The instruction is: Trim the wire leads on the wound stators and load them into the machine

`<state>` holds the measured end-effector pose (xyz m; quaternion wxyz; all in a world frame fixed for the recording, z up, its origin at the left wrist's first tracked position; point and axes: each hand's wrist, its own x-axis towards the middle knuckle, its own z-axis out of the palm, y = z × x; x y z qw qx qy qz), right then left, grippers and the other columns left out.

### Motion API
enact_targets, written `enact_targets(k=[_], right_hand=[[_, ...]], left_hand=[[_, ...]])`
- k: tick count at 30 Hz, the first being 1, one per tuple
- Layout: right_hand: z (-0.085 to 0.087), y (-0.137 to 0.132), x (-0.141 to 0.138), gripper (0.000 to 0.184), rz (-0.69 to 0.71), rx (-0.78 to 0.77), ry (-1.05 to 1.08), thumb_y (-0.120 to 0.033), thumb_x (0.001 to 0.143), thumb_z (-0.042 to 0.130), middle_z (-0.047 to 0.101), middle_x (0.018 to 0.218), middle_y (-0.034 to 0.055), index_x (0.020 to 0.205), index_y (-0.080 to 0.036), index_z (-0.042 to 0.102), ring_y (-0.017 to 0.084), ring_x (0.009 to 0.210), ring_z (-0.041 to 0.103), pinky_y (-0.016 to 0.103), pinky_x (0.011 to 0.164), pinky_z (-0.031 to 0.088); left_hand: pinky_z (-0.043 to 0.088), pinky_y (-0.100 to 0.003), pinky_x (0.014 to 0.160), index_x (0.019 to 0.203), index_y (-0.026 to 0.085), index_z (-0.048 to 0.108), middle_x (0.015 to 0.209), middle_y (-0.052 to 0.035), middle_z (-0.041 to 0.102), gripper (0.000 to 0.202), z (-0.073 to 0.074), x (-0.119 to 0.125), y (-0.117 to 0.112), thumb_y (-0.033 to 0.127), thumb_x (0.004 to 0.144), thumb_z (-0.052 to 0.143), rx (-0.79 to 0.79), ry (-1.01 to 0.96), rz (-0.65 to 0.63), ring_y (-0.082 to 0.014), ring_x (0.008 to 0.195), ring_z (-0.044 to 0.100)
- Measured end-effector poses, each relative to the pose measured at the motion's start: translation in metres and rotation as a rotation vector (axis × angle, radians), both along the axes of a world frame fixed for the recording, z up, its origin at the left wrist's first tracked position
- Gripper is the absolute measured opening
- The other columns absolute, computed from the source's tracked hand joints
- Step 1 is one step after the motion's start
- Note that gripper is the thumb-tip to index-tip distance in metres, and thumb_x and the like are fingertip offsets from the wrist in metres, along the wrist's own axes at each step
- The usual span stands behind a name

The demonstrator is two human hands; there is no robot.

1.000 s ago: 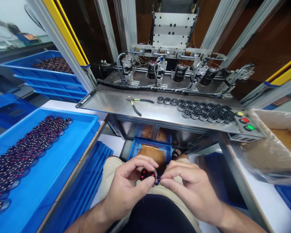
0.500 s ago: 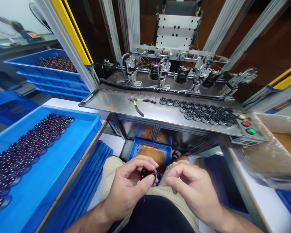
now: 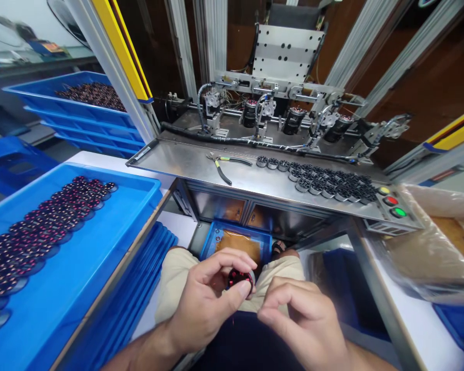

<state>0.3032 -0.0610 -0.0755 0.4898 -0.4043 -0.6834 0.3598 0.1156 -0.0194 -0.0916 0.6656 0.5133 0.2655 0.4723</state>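
Observation:
Over my lap, my left hand [image 3: 209,304] grips a small round wound motor stator [image 3: 240,279] with red coils between thumb and fingers. My right hand [image 3: 301,319] is just to the right and slightly below it, thumb and forefinger pinched together on a thin wire that is too fine to see clearly. A big blue tray [image 3: 100,247] at my left carries rows of several similar wound stators [image 3: 42,226]. On the steel shelf [image 3: 178,159] ahead lie several bare dark stator cores [image 3: 325,183] and a pair of pliers [image 3: 222,167].
A winding machine [image 3: 286,113] with spindles stands behind the shelf. Yellow, red and green buttons [image 3: 390,201] sit at the shelf's right end. A small blue bin [image 3: 216,242] sits under the shelf. Stacked blue trays [image 3: 77,118] are at far left, a plastic-lined box [image 3: 436,242] at right.
My right hand has drawn down and away to the right from the stator, still pinched. My left hand keeps the stator and has tipped it slightly. The view has shifted a little.

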Motion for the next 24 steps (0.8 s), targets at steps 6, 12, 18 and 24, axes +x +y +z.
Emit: enact_targets(k=[6, 12, 18, 24], right_hand=[[0.016, 0.028, 0.042, 0.041, 0.122, 0.239, -0.224, -0.013, 0.083, 0.076, 0.067, 0.11, 0.0115, 0.122, -0.016, 0.062, 0.021, 0.103, 0.064, 0.035, 0.087, 0.055], [0.034, 0.046, 0.026, 0.034, 0.323, 0.367, -0.241, -0.023, 0.08, 0.08, 0.064, 0.114, 0.0122, 0.111, -0.014, 0.069, 0.021, 0.107, 0.061, 0.037, 0.09, 0.055], [0.035, 0.052, 0.018, 0.017, 0.417, 0.396, -0.236, -0.03, 0.088, 0.072, 0.065, 0.11, 0.0112, 0.099, -0.016, 0.073, 0.019, 0.099, 0.062, 0.037, 0.084, 0.056], [0.03, 0.043, 0.016, 0.005, 0.288, 0.362, -0.25, -0.028, 0.091, 0.069, 0.068, 0.097, 0.0059, 0.091, -0.024, 0.072, 0.017, 0.084, 0.066, 0.036, 0.077, 0.059]], left_hand=[[0.057, -0.022, 0.063, 0.093, 0.02, 0.071, 0.102, -0.0031, 0.065, 0.009, 0.004, 0.0, 0.004, 0.017, 0.085, 0.071, -0.191, -0.165, -0.176, -0.0102, 0.069, 0.069], [0.058, -0.019, 0.057, 0.093, 0.019, 0.072, 0.082, -0.0006, 0.068, 0.014, 0.004, 0.007, -0.004, 0.022, 0.081, 0.077, -0.353, -0.241, -0.305, -0.0105, 0.065, 0.069], [0.058, -0.018, 0.055, 0.087, 0.015, 0.07, 0.072, 0.0004, 0.069, 0.015, 0.006, 0.009, -0.008, 0.02, 0.077, 0.08, -0.44, -0.259, -0.319, -0.0098, 0.059, 0.068], [0.057, -0.017, 0.052, 0.088, 0.015, 0.071, 0.077, -0.0008, 0.069, 0.017, 0.007, 0.01, -0.006, 0.021, 0.075, 0.081, -0.441, -0.257, -0.312, -0.0107, 0.059, 0.07]])
